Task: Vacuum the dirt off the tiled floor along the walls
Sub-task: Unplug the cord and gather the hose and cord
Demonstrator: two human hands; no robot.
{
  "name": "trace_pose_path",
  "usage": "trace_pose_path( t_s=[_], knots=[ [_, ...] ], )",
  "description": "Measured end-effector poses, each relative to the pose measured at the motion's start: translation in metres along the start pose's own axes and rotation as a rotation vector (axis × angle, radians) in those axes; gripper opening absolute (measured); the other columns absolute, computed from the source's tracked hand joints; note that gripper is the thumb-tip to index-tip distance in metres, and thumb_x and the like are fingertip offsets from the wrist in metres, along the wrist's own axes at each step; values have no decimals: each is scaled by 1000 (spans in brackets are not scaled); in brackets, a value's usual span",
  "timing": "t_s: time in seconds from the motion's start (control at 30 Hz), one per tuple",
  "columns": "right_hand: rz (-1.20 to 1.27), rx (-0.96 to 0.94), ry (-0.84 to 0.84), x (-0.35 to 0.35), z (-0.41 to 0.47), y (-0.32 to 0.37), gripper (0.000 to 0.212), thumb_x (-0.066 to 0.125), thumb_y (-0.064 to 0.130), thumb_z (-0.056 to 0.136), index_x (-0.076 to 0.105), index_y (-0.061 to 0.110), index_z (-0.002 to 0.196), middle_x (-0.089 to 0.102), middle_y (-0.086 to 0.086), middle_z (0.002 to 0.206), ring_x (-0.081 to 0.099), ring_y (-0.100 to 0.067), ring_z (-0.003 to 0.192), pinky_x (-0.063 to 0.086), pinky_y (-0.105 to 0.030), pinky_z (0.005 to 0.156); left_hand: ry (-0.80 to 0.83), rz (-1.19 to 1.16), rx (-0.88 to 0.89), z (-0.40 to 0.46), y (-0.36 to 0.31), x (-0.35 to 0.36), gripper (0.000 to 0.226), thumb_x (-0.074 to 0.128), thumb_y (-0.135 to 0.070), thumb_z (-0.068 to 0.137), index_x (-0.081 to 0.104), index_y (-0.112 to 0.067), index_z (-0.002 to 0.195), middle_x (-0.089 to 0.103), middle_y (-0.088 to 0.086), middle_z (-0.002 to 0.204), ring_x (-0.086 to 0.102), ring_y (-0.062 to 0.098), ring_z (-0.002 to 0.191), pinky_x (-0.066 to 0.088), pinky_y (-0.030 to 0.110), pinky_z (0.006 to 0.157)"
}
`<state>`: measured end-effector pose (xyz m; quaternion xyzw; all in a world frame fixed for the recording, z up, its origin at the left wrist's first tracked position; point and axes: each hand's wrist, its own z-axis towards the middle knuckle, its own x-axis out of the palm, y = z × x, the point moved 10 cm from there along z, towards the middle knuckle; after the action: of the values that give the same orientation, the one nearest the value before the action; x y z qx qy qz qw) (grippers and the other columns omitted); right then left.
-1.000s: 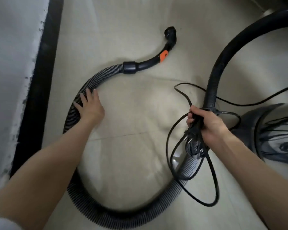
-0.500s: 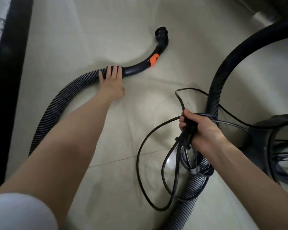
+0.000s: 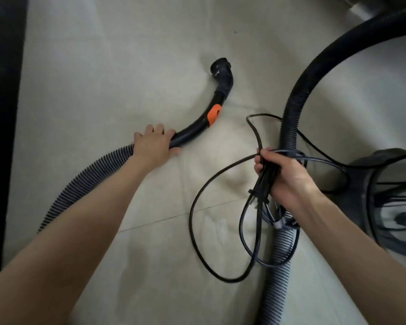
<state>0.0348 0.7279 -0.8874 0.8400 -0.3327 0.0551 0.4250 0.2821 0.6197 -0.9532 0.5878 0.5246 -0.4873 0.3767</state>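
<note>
Left hand (image 3: pixel 154 146) wraps its grip round the smooth curved hose handle (image 3: pixel 192 129); right hand (image 3: pixel 284 179) clutches looped black cord (image 3: pixel 197 195)

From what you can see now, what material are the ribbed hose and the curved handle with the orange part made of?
The ribbed hose looks like flexible dark plastic, matte, with fine ridges. The curved handle looks like rigid black plastic, slightly glossy; its orange part seems smooth plastic too. The left hand grips where they join.
</note>
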Motion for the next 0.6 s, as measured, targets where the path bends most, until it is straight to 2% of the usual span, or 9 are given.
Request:
trace_pose_path(
  t_s=[0.07,0.17,0.23,0.37,0.5,0.6],
  knots=[
    [34,-20,6,2,-2,8,18,53,-6,93,55,3,78,58,-7,71,56,-13,59,46,-14,48,31,-26,22,-22,-5,8,47,44,-51,93,44,-20,128,51,6,124,46,29,113,34,44,89],
    [62,-43,0,5,-1,22,34,51,-3,96,61,1,64,60,-4,61,55,-10,62,46,-12,48,109,-68,42,-52,-5,15,39,49,-41,92,45,-20,125,54,3,121,49,26,109,32,42,90],
    [85,-56,5,8,-1,31,31,52,0,97,58,3,67,59,-3,58,55,-9,60,45,-12,47,113,-47,79,-74,-1,16,37,50,-36,90,45,-23,124,55,0,118,49,23,106,31,40,90],
    [79,-92,4,15,-1,47,22,53,2,97,56,4,76,57,-3,69,56,-8,56,43,-13,46,37,20,148,-111,4,8,40,50,-36,89,43,-28,128,54,-8,120,48,18,108,28,38,92],
    [43,-94,20,21,-6,52,19,53,1,97,57,3,79,59,-5,78,57,-8,57,43,-13,47,-58,-39,191,-125,-8,-16,42,52,-36,89,44,-28,129,54,-10,121,47,17,111,23,37,95],
    [-73,-77,58,25,-16,43,18,54,-2,96,57,1,78,59,-7,76,58,-7,47,44,-12,45,-95,-69,198,-127,-20,-34,42,52,-38,92,43,-28,131,54,-10,123,46,16,113,22,37,96]
  ],
)
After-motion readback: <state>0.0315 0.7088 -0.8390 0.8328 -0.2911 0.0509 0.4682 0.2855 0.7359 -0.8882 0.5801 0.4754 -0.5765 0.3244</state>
